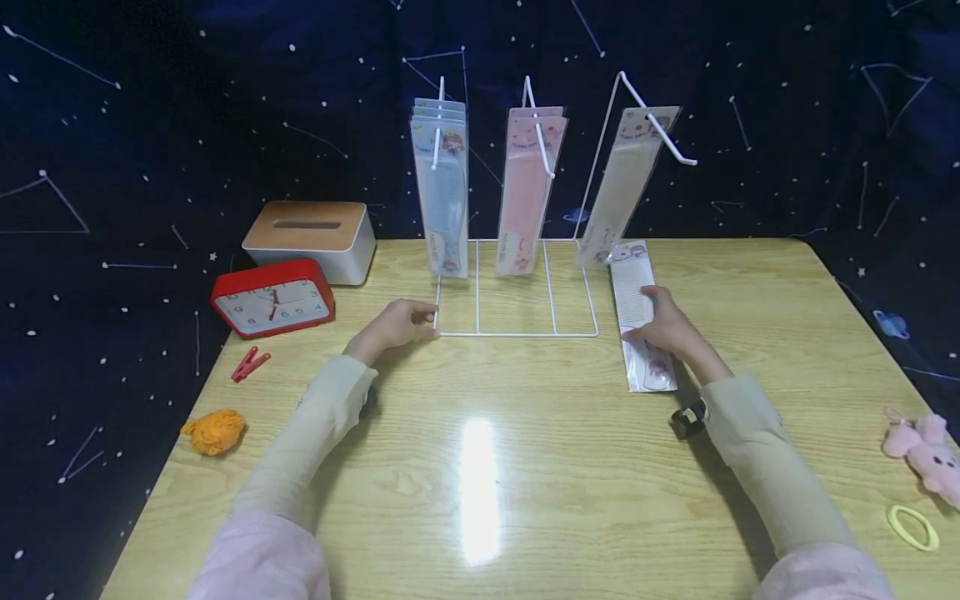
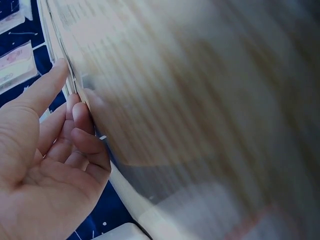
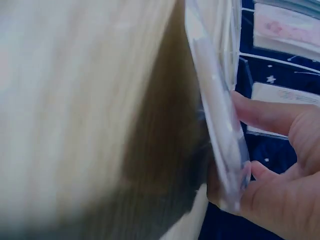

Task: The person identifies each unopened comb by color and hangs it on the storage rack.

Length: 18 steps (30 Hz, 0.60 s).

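Note:
A white wire display rack (image 1: pixel 517 335) stands on the table, with packaged combs on its three hooks. Blue combs (image 1: pixel 442 192) hang at left, pink combs (image 1: pixel 529 192) in the middle, and a pale comb (image 1: pixel 626 187) slants at right. My left hand (image 1: pixel 396 323) holds the rack's front left corner with thumb and curled fingers; the left wrist view shows the wire near the thumb tip. My right hand (image 1: pixel 667 323) grips the edges of another packaged comb (image 1: pixel 634 287), white, right of the rack. In the right wrist view its clear package (image 3: pixel 220 115) shows edge-on, between thumb and fingers.
A red clock (image 1: pixel 273 300) stands before a tissue box (image 1: pixel 311 242) at back left. A red clip (image 1: pixel 249 364) and orange yarn (image 1: pixel 215 432) lie at the left edge. At right are a pink plush toy (image 1: pixel 930 458) and a yellow ring (image 1: pixel 912 527).

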Tool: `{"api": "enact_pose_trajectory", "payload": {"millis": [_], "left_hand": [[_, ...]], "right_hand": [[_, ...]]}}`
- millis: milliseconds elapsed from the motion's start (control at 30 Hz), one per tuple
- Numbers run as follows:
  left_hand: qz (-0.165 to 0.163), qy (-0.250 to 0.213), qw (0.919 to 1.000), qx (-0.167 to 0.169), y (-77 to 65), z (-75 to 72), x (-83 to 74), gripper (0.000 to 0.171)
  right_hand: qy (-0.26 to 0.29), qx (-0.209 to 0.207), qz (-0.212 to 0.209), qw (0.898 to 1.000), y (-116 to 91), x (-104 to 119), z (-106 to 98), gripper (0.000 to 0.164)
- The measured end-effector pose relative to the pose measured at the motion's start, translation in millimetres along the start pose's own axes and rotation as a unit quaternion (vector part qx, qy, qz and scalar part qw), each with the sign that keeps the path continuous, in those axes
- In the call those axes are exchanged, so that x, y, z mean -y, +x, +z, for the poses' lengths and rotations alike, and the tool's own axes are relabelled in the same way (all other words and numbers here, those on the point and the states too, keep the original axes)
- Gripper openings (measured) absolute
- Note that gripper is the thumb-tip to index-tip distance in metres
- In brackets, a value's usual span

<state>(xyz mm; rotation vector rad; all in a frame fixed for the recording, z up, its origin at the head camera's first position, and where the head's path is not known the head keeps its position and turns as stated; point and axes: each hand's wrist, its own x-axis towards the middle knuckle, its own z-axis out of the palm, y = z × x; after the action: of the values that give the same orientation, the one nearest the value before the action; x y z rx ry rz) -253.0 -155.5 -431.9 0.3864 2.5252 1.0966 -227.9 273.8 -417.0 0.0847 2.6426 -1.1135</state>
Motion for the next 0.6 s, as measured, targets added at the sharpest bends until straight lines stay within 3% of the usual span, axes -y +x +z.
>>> {"api": "enact_pose_trajectory", "payload": {"millis": [233,600], "left_hand": [[0.009,0.000,1.0000,-0.002,-3.3,0.2,0.6,0.056],[0.013,-0.007,0.9999,-0.003,-2.5,0.1,0.1,0.056]], "right_hand": [[0.028,-0.107,-0.046,0.993,-35.7,8.3,-1.0,0.097],[0.095,-0.230,-0.104,0.963,-91.3,27.9,-0.3,0.094]]}}
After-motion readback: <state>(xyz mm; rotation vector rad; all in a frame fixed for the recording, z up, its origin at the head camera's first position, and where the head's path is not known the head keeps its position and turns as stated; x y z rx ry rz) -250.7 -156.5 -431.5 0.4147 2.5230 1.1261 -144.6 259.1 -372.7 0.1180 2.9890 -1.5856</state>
